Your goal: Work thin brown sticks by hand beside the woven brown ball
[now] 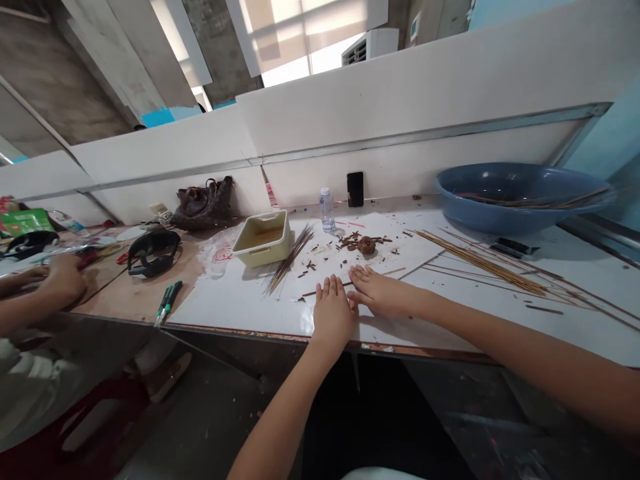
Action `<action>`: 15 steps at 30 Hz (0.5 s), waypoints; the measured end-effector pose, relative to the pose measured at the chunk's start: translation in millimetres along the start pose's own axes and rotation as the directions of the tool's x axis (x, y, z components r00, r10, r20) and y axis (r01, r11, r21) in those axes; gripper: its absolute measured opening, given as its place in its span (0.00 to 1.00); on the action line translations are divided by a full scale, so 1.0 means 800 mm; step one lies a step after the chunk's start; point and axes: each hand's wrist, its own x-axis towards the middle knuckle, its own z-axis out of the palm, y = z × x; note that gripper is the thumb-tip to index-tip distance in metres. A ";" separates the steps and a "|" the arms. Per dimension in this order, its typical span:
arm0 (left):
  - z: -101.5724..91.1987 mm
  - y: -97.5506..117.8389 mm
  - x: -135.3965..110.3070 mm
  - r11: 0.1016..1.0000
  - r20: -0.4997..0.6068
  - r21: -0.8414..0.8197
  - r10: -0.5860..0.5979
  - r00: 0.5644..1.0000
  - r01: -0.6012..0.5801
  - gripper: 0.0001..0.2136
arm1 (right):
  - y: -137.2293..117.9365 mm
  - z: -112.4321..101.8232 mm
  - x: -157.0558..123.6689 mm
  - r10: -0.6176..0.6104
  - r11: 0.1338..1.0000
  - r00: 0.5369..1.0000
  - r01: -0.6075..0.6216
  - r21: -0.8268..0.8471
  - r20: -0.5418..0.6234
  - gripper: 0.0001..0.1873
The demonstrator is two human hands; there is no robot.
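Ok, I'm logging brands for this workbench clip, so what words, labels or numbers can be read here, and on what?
No text can be read anywhere.
Small water bottle: label too small to read.
Green packet at far left: print blurred.
Clear plastic bag beside the cream tray: red marks, unreadable.
Phone, standing upright: dark screen, nothing shown.
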 end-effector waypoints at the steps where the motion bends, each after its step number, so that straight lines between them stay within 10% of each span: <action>1: 0.000 0.000 0.005 1.000 0.002 -0.003 -0.010 1.000 0.010 0.31 | 0.004 -0.002 0.005 -0.007 1.000 1.000 0.007 -0.004 0.001 0.41; 15: 0.007 -0.004 -0.029 0.997 -0.018 0.012 0.076 0.997 -0.076 0.29 | 0.022 -0.050 -0.029 -0.122 0.991 0.988 0.127 0.044 -0.089 0.38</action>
